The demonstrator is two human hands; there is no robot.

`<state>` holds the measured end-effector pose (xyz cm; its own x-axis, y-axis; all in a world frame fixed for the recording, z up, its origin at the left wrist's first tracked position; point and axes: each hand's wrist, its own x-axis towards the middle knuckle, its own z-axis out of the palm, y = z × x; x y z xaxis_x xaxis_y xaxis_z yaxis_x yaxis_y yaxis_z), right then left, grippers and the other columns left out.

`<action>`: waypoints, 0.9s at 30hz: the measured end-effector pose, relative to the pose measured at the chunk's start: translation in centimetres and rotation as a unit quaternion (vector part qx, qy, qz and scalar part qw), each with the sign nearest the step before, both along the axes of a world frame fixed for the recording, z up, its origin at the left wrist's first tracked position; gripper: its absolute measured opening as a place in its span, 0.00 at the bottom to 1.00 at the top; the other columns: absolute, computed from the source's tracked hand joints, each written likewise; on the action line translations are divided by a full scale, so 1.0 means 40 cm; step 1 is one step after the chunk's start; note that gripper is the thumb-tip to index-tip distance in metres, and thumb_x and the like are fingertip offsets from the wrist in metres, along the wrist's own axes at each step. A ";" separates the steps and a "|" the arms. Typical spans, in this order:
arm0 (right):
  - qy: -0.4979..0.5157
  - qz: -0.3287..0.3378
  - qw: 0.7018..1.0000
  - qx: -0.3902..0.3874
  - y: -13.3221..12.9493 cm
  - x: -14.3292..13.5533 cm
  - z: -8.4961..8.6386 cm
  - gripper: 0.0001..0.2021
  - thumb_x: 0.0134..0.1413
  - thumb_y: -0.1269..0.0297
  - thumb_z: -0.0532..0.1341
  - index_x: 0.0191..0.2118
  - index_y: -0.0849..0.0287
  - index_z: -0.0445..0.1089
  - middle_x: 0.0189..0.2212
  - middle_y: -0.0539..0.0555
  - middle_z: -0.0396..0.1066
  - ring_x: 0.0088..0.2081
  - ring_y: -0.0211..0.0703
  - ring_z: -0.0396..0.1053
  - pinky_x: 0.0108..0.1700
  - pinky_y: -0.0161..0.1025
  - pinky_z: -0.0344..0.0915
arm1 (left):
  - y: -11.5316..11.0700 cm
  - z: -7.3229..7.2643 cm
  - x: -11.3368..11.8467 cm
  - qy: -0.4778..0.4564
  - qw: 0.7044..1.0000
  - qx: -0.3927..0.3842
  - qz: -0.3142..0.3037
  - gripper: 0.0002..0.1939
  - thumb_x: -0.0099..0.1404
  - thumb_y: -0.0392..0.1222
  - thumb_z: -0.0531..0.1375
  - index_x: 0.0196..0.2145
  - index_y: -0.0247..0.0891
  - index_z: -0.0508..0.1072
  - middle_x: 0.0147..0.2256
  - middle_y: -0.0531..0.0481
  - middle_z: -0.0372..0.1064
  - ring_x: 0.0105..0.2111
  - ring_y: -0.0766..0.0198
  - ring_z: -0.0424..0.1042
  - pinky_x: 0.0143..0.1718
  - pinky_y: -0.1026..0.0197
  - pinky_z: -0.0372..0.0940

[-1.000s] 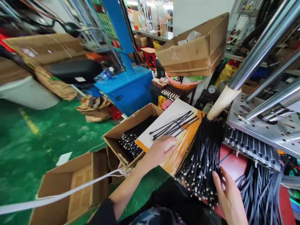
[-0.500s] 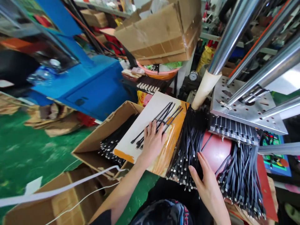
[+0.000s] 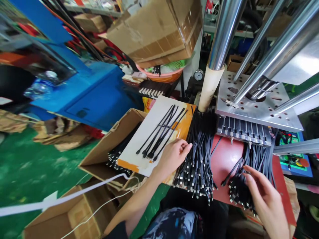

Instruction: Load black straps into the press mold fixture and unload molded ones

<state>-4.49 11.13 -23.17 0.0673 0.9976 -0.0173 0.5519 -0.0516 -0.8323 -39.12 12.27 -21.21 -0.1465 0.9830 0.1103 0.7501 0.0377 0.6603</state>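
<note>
My left hand (image 3: 171, 157) rests on the edge of a white and orange board (image 3: 139, 152), its fingertips reaching toward a thick bundle of black cable ties (image 3: 198, 152). A few loose black ties (image 3: 160, 132) lie on the board. My right hand (image 3: 265, 196) has its fingers spread over a second bundle of black ties (image 3: 249, 176) that hangs from the machine's grey comb-like mould (image 3: 243, 131) onto a red surface (image 3: 225, 159). Neither hand grips anything that I can see.
An open cardboard box (image 3: 99, 156) with black ties sits under the board. Another box (image 3: 67, 215) and a white strap (image 3: 62, 199) lie on the green floor. Steel columns (image 3: 224, 33) rise on the right. A blue machine (image 3: 94, 93) stands behind, with a large carton (image 3: 159, 33) above an orange basin.
My left hand slid off the loose ties to the board's right edge. My right hand moved from the middle bundle to the right-hand bundle. The view tilted down and right.
</note>
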 end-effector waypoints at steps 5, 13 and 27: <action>-0.043 -0.023 0.997 0.059 0.011 -0.038 0.029 0.23 0.64 0.39 0.60 0.52 0.49 0.76 0.47 0.58 0.80 0.44 0.56 0.78 0.44 0.48 0.74 | 0.050 -0.009 0.035 0.113 0.992 -0.058 0.013 0.20 0.78 0.54 0.54 0.33 0.39 0.72 0.29 0.49 0.76 0.31 0.60 0.75 0.36 0.60 0.62; -0.169 0.158 0.960 0.157 0.060 -0.409 -0.007 0.13 0.74 0.57 0.53 0.42 0.58 0.71 0.36 0.57 0.73 0.33 0.47 0.72 0.33 0.39 0.63 | 0.049 -0.051 0.020 0.123 0.992 -0.027 0.017 0.18 0.79 0.49 0.53 0.32 0.40 0.72 0.29 0.49 0.76 0.32 0.59 0.75 0.36 0.60 0.62; -0.060 -0.055 0.996 0.047 0.041 0.012 -0.023 0.23 0.65 0.38 0.57 0.42 0.54 0.76 0.39 0.56 0.78 0.38 0.49 0.74 0.41 0.43 0.68 | 0.065 -0.065 0.001 0.150 0.988 -0.022 0.038 0.22 0.79 0.50 0.48 0.30 0.41 0.70 0.27 0.47 0.74 0.29 0.58 0.72 0.34 0.59 0.55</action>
